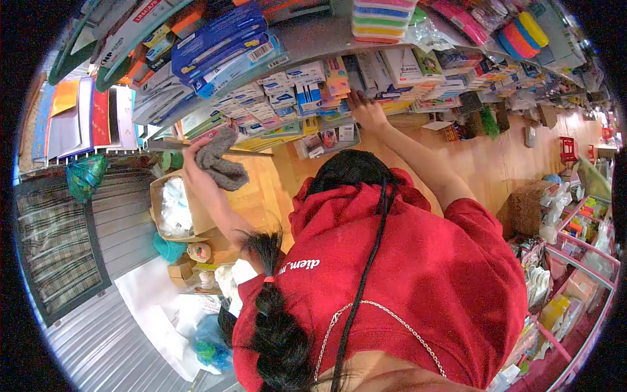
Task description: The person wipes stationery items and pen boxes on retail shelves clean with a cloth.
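Observation:
A crumpled grey cloth [223, 160] hangs from my left hand [197, 151], whose fingers are closed on it beside the metal shelf edge. My right hand [368, 112] reaches to the front of a shelf, its fingers apart and resting against the packed goods. Just left of those fingers are small orange boxes [337, 77]. Further left stand stacks of small white and blue boxes [282, 90]. A grey tray [349, 134] of small packets sits below my right hand.
Large blue boxes [219, 42] and a multicoloured stack [383, 19] occupy the upper shelf. An open cardboard box [204, 219] with white plastic stands at left. A brown box [528, 202] and a pink-framed display case [578, 258] are at right.

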Motion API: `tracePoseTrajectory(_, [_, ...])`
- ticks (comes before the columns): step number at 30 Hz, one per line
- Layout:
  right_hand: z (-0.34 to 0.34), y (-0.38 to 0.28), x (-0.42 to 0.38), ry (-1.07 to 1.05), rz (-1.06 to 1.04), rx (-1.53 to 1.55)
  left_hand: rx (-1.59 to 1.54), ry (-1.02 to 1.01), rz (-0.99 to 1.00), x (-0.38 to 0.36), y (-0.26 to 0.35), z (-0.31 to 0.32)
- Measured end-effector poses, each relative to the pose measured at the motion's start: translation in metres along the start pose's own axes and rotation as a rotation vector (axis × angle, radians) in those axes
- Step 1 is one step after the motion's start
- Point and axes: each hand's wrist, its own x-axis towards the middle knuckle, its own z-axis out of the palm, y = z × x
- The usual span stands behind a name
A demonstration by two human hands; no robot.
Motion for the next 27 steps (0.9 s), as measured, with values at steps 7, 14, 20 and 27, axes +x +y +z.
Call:
tracePoseTrajectory(7, [-0.041, -0.008, -0.029, 0.170, 0.027, 0.041, -0.038, -0.077, -0.085, -0.018, -0.006, 0.025])
tracePoseTrajectory(14, [-0.055, -0.007, -0.044, 0.131, 0.000, 0.176, 0.290, -0.286, 0.020, -0.057, -0.016, 0.078])
tracePoseTrajectory(20, [-0.034, -0.004, -0.040, 0.227, -0.045, 0.087, 1.285, -0.646, 0.766, -0.084, -0.098, 0.170])
tracePoseTrajectory(27, [-0.045, -0.006, -0.040, 0.210, -0.012, 0.145, 1.458, -0.566, 1.080, -0.046, -0.154, 0.185])
